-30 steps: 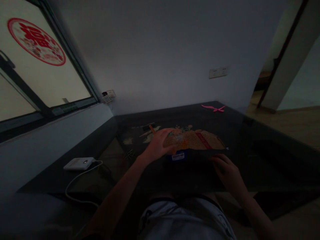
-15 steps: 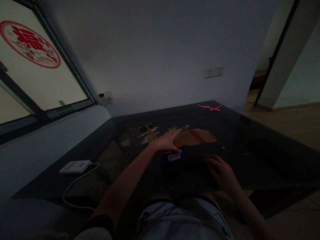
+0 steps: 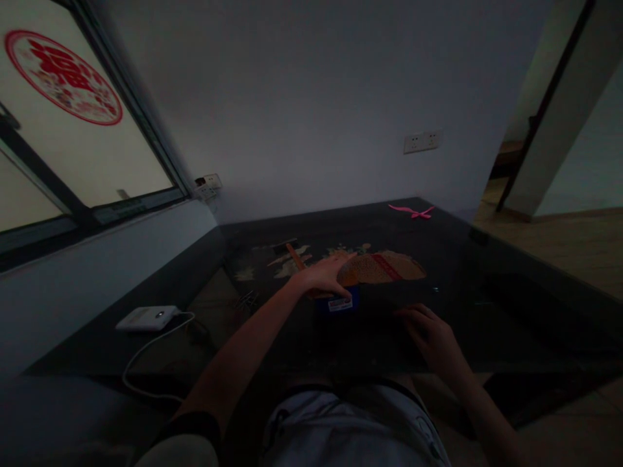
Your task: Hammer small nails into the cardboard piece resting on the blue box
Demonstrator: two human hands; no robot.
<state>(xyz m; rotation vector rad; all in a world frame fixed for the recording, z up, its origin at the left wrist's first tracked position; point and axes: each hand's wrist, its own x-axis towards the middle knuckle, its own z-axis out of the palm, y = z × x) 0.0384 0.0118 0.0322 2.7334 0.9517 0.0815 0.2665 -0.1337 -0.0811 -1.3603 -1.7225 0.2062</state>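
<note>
A small blue box (image 3: 343, 303) with a pale label and something orange at its top sits on the dark table. My left hand (image 3: 324, 274) reaches over it, thumb at the near upper edge and fingers stretched along the far side, apparently gripping it. To the right, my right hand (image 3: 428, 327) rests low at the tabletop with its fingers drawn together; whatever they may hold is too dark to see. Behind my left hand lies a hammer (image 3: 294, 257) with a wooden handle and dark head. Several thin nails (image 3: 247, 299) lie left of my left forearm.
A white power bank (image 3: 148, 318) with a white cable (image 3: 141, 357) lies on the left of the table (image 3: 467, 259). At the far edge is a pink ribbon-like thing (image 3: 413, 212). A tiny shiny piece (image 3: 435, 289) lies beyond my right hand. A wall stands behind.
The view has shifted slightly. Both hands and the blue box keep practically the same positions relative to the table.
</note>
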